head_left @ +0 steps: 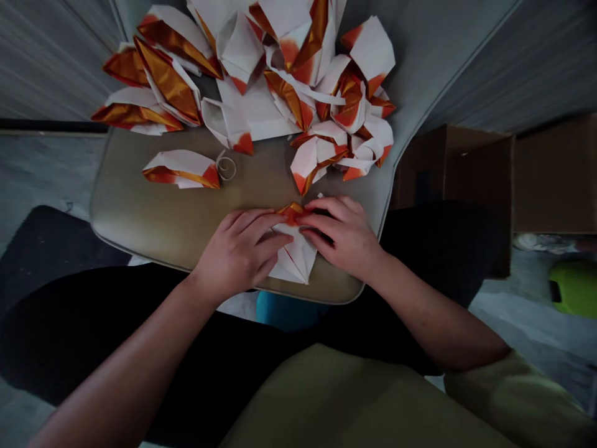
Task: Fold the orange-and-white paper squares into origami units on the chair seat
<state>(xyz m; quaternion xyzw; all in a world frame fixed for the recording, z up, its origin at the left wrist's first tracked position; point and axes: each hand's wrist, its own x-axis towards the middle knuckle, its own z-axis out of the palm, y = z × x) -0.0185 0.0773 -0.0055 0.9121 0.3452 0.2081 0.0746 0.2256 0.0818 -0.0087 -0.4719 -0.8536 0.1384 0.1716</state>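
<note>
A partly folded sheet of white paper [295,256] with an orange and gold tip lies near the front edge of the chair seat [135,211]. My left hand [245,246] is on its left side, thumb and fingers closed on the paper. From the right, my right hand [342,233] pinches the paper by its orange part. Both sets of fingertips almost meet there and hide some of the folds. Beyond my left hand lies a folded paper piece [181,168] in white, orange and gold, beside a thin curled strip [227,167].
Several folded white-and-gold paper pieces [170,81] are heaped toward the seat's back, some on a white sheet [256,115]. Loose white paper strips [308,88] lie among them. Cardboard boxes [480,186] stand on the floor at right, near a green object [576,286].
</note>
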